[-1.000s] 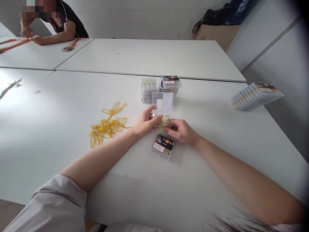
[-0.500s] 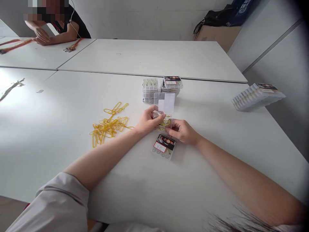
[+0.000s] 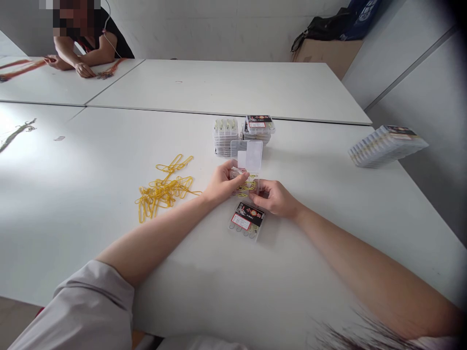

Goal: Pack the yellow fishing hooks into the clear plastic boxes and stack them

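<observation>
A small clear plastic box [image 3: 253, 182] with its lid raised is between my hands. Inside lie fishing hooks with yellow cord loops. My left hand [image 3: 223, 183] is closed around the box's left side, thumb lying over the hooks. My right hand [image 3: 276, 198] has its fingers curled against the box's lower right edge; whether it also pinches a hook is hidden. Just below, a closed hook box [image 3: 248, 221] with a black, red and white label lies on the table. Behind the raised lid stand two stacks of similar boxes, a left stack [image 3: 225, 136] and a right stack [image 3: 260, 125].
Yellow cord loops [image 3: 164, 190] lie in a loose pile left of my hands. A leaning row of boxes [image 3: 386, 147] sits at the table's right edge. Across the white table [image 3: 182, 287], another person [image 3: 105, 46] rests both arms near orange cords [image 3: 114, 68].
My hands and the open box stay almost in place. The person across the table has lowered one hand to the orange cords. The view has shifted slightly.
</observation>
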The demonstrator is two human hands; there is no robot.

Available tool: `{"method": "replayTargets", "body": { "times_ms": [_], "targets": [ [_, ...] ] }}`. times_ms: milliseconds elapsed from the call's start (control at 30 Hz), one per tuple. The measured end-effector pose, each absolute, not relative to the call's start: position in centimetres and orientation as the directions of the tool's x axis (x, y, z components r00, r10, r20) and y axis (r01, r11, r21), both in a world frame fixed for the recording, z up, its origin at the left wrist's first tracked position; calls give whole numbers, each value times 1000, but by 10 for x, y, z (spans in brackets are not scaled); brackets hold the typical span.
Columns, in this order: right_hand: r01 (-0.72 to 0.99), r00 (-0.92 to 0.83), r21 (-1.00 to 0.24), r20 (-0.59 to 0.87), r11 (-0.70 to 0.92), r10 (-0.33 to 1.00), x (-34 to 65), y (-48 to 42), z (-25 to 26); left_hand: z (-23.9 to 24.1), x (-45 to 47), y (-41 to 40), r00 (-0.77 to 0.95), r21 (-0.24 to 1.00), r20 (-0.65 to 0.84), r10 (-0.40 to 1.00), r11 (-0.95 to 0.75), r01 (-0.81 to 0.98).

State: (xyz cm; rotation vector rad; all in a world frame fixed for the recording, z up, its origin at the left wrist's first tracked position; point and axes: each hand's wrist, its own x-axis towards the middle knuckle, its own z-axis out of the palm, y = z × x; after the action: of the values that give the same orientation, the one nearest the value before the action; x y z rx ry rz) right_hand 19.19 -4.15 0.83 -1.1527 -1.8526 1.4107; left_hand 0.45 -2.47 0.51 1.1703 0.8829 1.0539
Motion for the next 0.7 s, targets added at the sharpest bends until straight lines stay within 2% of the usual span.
{"method": "replayTargets", "body": {
  "times_ms": [133, 300, 567, 700],
  "targets": [
    [282, -501, -957, -82, 73, 862, 192, -41, 7, 11, 7, -27, 303, 935, -66, 951, 165, -314],
    [258, -494, -963, -61, 79, 867, 192, -41, 6, 15, 9, -27, 230, 905, -168, 958, 243, -350],
    [100, -535, -993, -2, 62, 845, 198, -42, 8, 9, 5, -22, 163, 881, -157, 974, 213, -422],
    [78, -492, -995, 22, 69, 870, 197, -40, 4, 4, 1, -18, 155, 891, -124, 980, 179, -417]
  ]
}}
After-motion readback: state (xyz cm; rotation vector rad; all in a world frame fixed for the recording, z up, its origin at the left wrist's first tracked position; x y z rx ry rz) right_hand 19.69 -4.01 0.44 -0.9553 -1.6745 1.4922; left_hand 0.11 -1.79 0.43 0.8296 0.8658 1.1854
